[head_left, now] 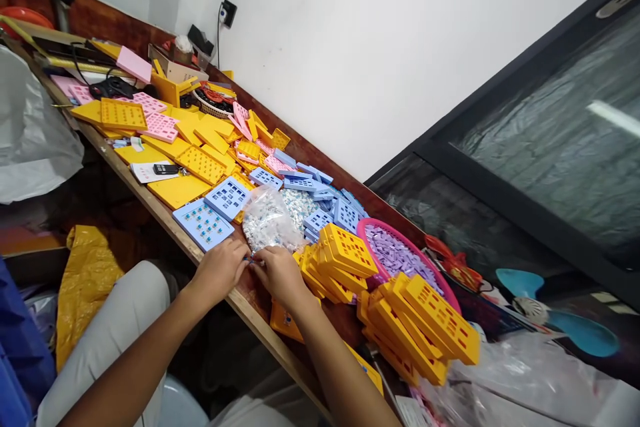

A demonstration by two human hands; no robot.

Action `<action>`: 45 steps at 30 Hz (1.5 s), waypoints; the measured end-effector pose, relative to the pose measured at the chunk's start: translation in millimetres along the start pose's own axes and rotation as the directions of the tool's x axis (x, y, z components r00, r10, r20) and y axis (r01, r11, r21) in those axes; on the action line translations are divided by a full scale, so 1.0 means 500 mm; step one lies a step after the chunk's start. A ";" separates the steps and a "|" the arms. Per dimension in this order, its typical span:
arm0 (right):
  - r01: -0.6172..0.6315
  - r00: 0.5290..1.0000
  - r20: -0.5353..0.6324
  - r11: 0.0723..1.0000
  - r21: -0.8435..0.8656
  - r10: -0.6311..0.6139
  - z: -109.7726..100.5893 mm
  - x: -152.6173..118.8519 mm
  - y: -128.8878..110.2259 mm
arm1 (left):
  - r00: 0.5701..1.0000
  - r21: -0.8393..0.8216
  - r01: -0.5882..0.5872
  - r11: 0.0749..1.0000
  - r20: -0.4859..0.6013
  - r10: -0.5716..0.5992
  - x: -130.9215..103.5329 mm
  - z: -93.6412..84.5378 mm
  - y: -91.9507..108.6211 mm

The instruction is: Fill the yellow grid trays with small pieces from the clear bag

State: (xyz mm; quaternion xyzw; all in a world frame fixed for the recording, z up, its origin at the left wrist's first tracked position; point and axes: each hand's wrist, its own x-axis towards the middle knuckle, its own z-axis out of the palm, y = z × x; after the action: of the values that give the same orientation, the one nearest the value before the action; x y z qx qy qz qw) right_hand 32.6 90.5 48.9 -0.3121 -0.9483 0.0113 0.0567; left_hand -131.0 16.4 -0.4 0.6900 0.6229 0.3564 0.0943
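Observation:
My left hand [223,269] and my right hand [278,272] meet close together above the table's front edge. Both have their fingers pinched around something small and dark bluish, mostly hidden by the fingertips, so its kind cannot be made out. Just left of the hands lies a flat blue plastic panel [203,223] with small teal and white pieces set in it. A second blue panel [229,197] with square holes rests against its far edge. Behind my hands sits a clear plastic bag [270,220] full of small white pieces, beside a loose heap of similar pieces [299,207].
Stacked yellow panels [420,327] stand at the right, near a pink basket [367,230] of purple pieces. Blue panels [345,213] pile along the back. Yellow and pink panels [160,127] cover the left, with a car key [166,169] among them. A fan [533,310] is at far right.

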 end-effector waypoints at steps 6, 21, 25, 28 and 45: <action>0.042 0.998 0.043 0.997 -0.072 -0.039 0.004 -0.004 -0.012 | 0.989 -0.141 -0.077 0.987 -0.134 0.057 -0.022 -0.038 0.017; -0.223 0.969 -0.004 0.886 0.406 0.245 -0.088 -0.254 0.137 | 0.896 -0.148 -0.440 0.886 -0.007 0.444 -0.076 0.096 0.200; -0.280 0.951 0.023 0.830 0.482 0.307 -0.048 -0.287 0.161 | 0.903 -0.012 -0.424 0.906 0.071 0.424 -0.068 0.124 0.196; -0.276 0.947 -0.007 0.828 0.487 0.320 -0.024 -0.283 0.157 | 0.916 -0.059 -0.383 0.922 0.106 0.387 -0.055 0.106 0.175; -0.150 0.943 -0.191 0.859 0.490 0.274 0.004 -0.250 0.133 | 0.977 0.014 -0.181 0.983 0.114 0.178 -0.025 0.119 0.189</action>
State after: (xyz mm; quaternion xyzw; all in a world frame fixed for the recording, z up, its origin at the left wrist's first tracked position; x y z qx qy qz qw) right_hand 171.3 69.9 30.6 -0.3909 -0.8615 0.2063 0.2499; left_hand -19.5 3.8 5.8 0.7633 0.5562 0.3167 0.0882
